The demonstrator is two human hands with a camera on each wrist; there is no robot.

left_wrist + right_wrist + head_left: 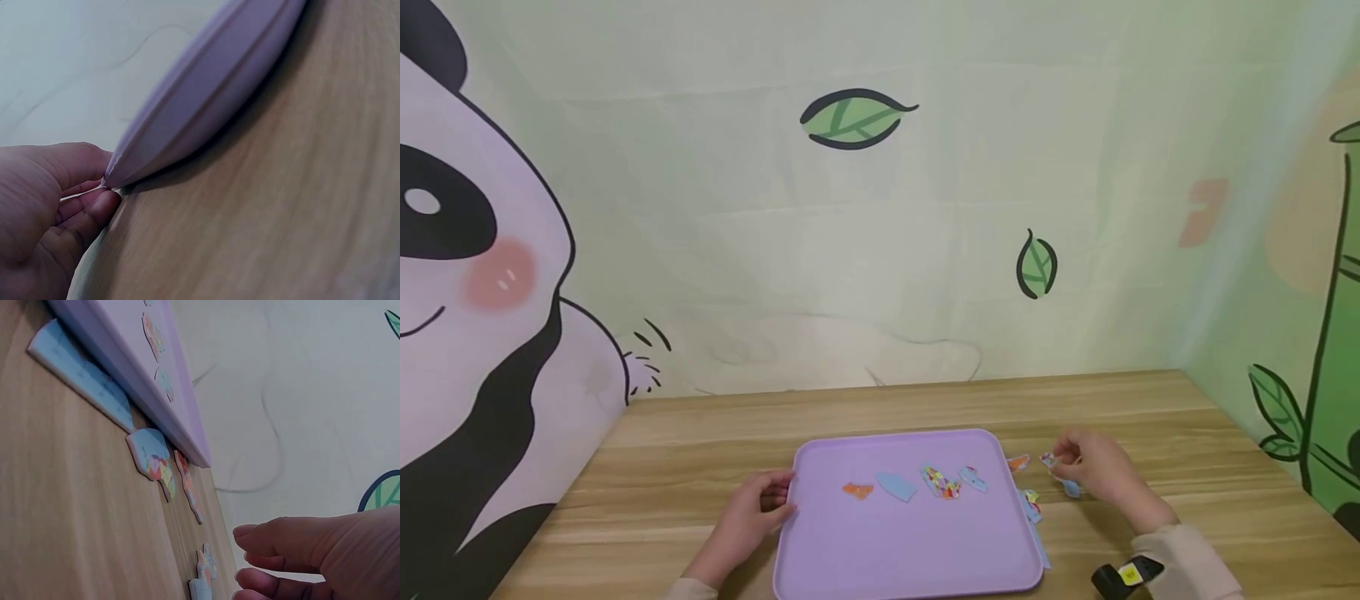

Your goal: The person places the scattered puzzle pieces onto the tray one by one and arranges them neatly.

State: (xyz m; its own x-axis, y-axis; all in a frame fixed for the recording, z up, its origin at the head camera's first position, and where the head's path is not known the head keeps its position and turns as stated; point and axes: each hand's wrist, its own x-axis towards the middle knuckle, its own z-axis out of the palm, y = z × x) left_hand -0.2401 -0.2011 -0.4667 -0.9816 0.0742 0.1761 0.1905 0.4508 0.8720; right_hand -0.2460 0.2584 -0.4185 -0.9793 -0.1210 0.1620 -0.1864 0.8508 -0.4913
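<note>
A lilac tray point(910, 550) lies on the wooden table with several flat cut-out pieces in a row on it. My left hand point(747, 518) holds the tray's left edge; in the left wrist view its thumb and fingertips meet at the tray's corner point(144, 147). To the right of the tray, my right hand point(1101, 468) hovers low with its fingers apart from the thumb. Near these fingers lie a small multicoloured piece point(207, 561) and a light blue piece point(1072, 488). Nothing shows between the fingers in the right wrist view.
Along the tray's right side lie an orange piece point(1018, 462), a blue piece with coloured patches point(150, 453) and a long blue piece point(81, 372). A black strap-like item with a yellow label point(1129, 575) is by the right sleeve. Behind the table hangs a panda-and-leaf backdrop point(737, 208).
</note>
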